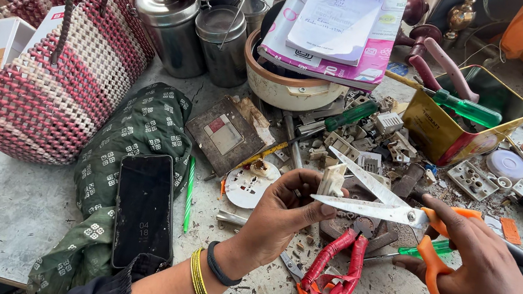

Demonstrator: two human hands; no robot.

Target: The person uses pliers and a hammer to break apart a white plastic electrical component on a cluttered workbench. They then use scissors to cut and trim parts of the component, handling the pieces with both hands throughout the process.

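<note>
One screwdriver [467,108] in tin [433,129]; boxes [1,46] in basket [39,91]

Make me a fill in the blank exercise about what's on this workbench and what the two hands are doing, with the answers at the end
1. The right hand holds scissors whose handles are ____ in colour.
2. The scissor blades stand ____, not closed.
3. The black phone lies on a folded ____ cloth.
4. The left hand wears yellow bangles and a black band on its ____.

Missing words: orange; open; green; wrist
</note>
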